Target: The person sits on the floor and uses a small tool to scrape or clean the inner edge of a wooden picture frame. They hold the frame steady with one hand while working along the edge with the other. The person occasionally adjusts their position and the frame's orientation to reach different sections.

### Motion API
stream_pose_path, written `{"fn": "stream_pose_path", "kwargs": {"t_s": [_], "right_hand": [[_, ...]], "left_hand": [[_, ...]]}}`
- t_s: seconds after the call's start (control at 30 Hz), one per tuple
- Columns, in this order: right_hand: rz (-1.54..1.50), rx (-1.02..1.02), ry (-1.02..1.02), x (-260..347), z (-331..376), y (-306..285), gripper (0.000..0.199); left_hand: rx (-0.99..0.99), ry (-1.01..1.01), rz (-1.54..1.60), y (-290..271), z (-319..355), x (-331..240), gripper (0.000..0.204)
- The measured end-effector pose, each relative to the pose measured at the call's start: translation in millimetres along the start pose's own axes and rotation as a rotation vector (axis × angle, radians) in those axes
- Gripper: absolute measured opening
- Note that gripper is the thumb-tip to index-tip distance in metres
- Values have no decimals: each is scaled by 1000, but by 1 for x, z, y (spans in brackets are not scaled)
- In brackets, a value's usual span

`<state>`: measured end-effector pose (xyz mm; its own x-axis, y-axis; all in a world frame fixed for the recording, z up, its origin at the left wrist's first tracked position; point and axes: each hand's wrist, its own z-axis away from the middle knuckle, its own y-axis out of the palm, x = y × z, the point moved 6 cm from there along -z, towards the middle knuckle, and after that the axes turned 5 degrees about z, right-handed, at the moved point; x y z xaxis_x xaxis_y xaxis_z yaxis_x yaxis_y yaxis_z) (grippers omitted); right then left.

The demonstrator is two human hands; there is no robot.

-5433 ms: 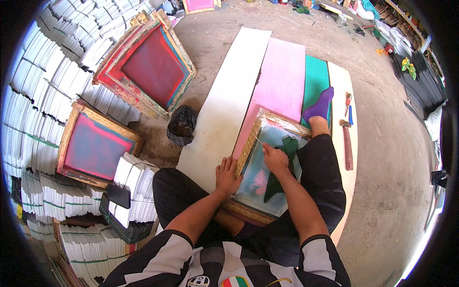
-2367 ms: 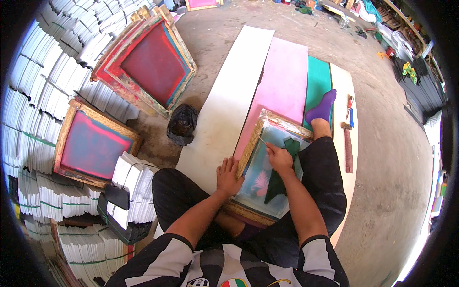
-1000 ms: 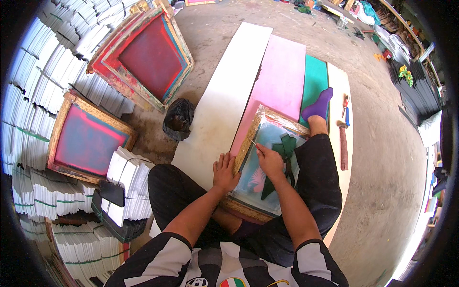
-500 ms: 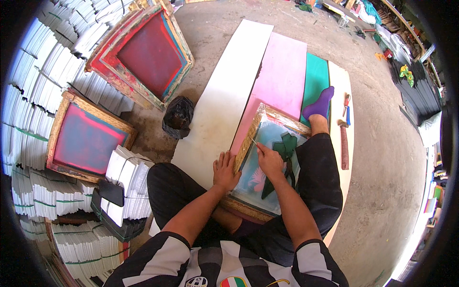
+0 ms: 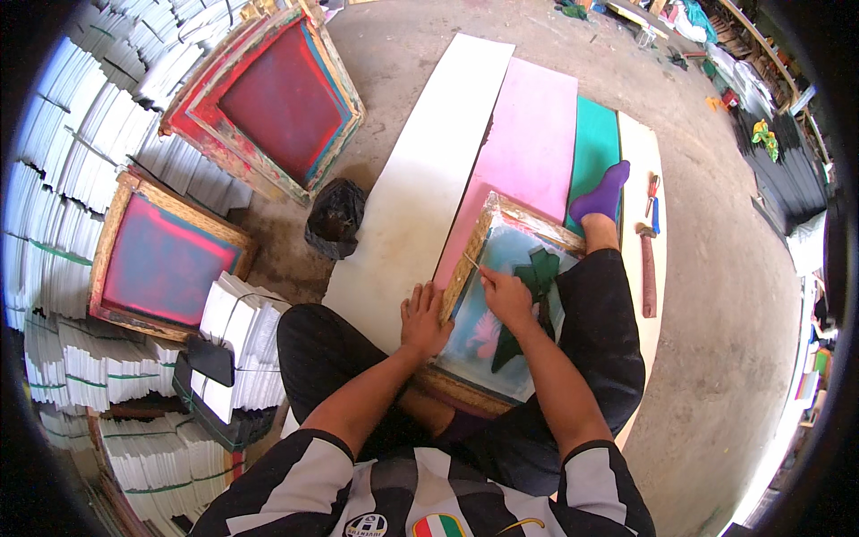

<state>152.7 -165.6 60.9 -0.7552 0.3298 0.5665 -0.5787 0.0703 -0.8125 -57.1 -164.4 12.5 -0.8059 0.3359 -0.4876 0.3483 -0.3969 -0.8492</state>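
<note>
A wooden-framed printing screen (image 5: 465, 259) with pale blue mesh lies on a pink sheet (image 5: 528, 152) in front of me, resting partly on my leg. My left hand (image 5: 425, 318) presses flat on the frame's near left edge. My right hand (image 5: 506, 295) holds a thin stick-like tool (image 5: 472, 261) against the mesh near the frame's left rail. Dark green patches (image 5: 537, 273) and a pink mark (image 5: 488, 331) show on the mesh.
A white board (image 5: 420, 179), a teal sheet (image 5: 595, 152) and another white strip lie side by side on the concrete floor. Two red-mesh screens (image 5: 277, 98) (image 5: 161, 259) lean on stacks of white paper at left. A black bag (image 5: 333, 217) and hand tools (image 5: 649, 259) lie nearby.
My right hand has shifted slightly left and up along the mesh toward the frame's left rail. My left hand stays on the frame edge.
</note>
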Motion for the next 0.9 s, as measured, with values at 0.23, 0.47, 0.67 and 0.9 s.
{"fn": "stream_pose_path", "kwargs": {"t_s": [0.23, 0.47, 0.67, 0.9], "right_hand": [[138, 64, 102, 18, 15, -28, 33], [168, 59, 98, 20, 13, -24, 33], [217, 65, 97, 20, 12, -20, 34], [413, 115, 66, 23, 6, -5, 34]], "left_hand": [[-37, 9, -6, -1, 2, 0, 81], [-34, 8, 20, -4, 2, -3, 80], [-25, 11, 22, -3, 2, -1, 80], [-37, 22, 5, -1, 3, -2, 83]]}}
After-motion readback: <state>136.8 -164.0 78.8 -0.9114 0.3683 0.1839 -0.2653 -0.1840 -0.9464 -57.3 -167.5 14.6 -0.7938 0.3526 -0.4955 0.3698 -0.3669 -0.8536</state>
